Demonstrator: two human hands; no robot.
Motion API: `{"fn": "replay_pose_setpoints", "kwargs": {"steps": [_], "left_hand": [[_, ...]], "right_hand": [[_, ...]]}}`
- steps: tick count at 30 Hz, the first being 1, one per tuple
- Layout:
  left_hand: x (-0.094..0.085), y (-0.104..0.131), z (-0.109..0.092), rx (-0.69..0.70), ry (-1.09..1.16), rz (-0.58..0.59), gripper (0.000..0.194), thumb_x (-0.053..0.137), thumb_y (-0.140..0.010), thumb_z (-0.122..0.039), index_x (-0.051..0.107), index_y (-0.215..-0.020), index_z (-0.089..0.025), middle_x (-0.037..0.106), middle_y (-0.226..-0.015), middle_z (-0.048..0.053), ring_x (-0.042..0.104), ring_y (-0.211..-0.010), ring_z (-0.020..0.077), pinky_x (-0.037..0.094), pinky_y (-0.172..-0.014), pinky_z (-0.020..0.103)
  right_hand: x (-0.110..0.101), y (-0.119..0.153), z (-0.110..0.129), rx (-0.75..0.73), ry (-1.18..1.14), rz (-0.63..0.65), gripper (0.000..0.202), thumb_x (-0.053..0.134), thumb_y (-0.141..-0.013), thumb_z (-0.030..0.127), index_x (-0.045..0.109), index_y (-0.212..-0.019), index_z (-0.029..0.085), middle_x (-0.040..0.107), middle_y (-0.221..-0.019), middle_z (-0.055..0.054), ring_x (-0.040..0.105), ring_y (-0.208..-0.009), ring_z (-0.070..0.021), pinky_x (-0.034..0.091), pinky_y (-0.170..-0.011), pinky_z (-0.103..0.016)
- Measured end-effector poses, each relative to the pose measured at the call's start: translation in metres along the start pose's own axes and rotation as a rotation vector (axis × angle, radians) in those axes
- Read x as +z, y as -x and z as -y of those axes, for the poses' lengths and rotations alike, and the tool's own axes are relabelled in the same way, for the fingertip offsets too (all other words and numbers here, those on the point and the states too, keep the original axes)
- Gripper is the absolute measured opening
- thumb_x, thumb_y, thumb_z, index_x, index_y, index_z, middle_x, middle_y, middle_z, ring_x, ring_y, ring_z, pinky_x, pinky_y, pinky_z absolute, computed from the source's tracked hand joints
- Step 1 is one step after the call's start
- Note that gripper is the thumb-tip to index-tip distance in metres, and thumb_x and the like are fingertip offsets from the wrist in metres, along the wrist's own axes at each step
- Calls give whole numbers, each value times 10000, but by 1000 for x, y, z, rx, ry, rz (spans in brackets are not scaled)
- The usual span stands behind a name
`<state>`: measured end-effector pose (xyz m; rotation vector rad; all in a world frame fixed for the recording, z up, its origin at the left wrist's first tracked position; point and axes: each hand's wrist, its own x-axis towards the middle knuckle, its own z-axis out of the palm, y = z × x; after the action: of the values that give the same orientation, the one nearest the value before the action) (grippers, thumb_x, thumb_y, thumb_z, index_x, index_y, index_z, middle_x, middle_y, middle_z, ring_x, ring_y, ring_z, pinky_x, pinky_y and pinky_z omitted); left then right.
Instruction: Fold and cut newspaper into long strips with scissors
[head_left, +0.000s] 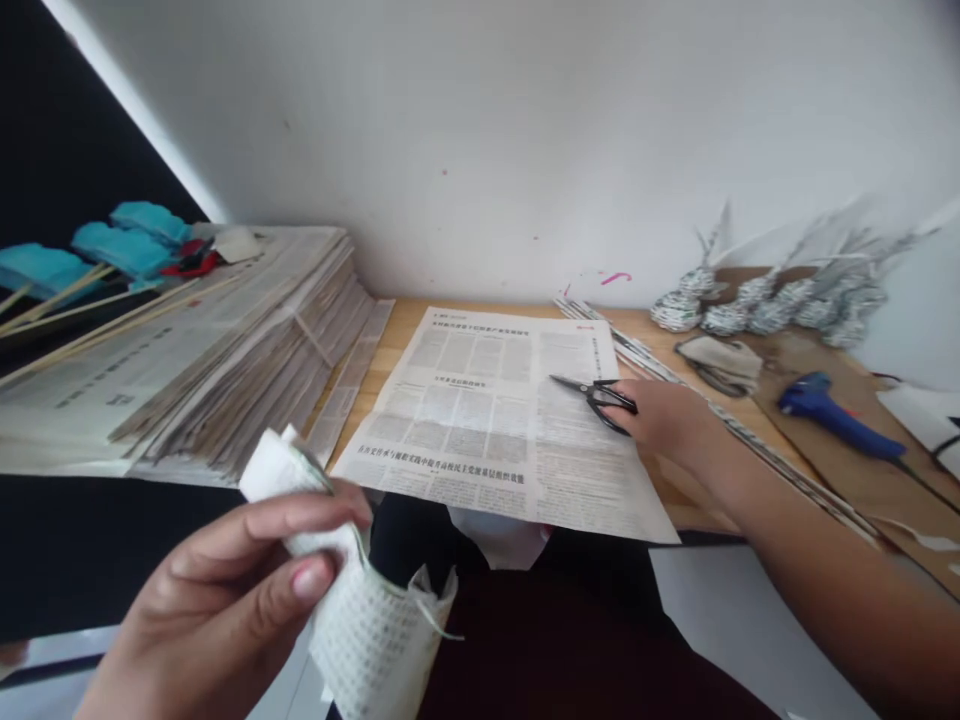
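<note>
Between thumb and fingers, my left hand (255, 580) pinches a folded piece of printed paper (379, 635), held in front of the table's edge above my lap. My right hand (664, 415) is around the handles of black scissors (600, 395). Their blades point left and lie over a newspaper sheet (469, 400), which is spread on the wooden table with its near edge overhanging. Part of the right hand's grip is hidden behind its own back.
A tall newspaper stack (262, 370) stands left, with blue packets (139, 240) and thin sticks on top. Rolled paper strips (750, 440) lie right of the sheet. Beyond are a blue glue gun (840, 415), a cloth (720, 362) and several woven paper pieces (769, 303) by the wall.
</note>
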<state>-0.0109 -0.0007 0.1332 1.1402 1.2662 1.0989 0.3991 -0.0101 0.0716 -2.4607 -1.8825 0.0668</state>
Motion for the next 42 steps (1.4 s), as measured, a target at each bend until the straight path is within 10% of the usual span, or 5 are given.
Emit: {"fn": "replay_pose_setpoints", "kwargs": {"steps": [10,14,21,30,42], "left_hand": [[117,-41,-89,472,420,469,260,735,-868,-140,763,-1100,-254,769,-1049,-41,704,-940,90,588,-823,144],[143,-87,-89,639,453,416,279,707,-863,-15,728,-1097,-163,775,-960,-28,695,-877,72,591,-770,160],[141,-165,-39,376,356,180,254,790,-771,-16,736,-967,-169,749,-774,-69,683,-727,67,588,-690,181],[118,-182,33,213,370,63,360,794,-711,-57,739,-1039,-194,701,-739,-41,626,-607,66,479,-520,153],[137,-203,17,-14,600,69,445,435,-996,-614,551,-836,-216,617,-652,-28,603,-554,88,492,-522,179]], "right_hand": [[-35,45,27,-424,-985,166,828,110,-973,763,697,-1213,231,710,-1277,-86,635,-1200,-234,491,-983,-353],[-41,63,41,-479,-1404,536,738,447,-860,841,694,-1124,198,745,-1004,-84,686,-1016,-243,538,-895,-379],[-17,87,18,-34,-1398,474,377,761,-829,503,631,-940,166,676,-863,-7,652,-752,-128,516,-657,-237],[-1,106,9,177,-1086,-96,378,618,-910,536,558,-727,211,541,-559,43,510,-532,-119,406,-529,-244],[26,99,17,-52,-626,-751,142,697,-911,232,792,-1013,207,808,-907,-25,722,-731,-143,520,-687,-239]]}}
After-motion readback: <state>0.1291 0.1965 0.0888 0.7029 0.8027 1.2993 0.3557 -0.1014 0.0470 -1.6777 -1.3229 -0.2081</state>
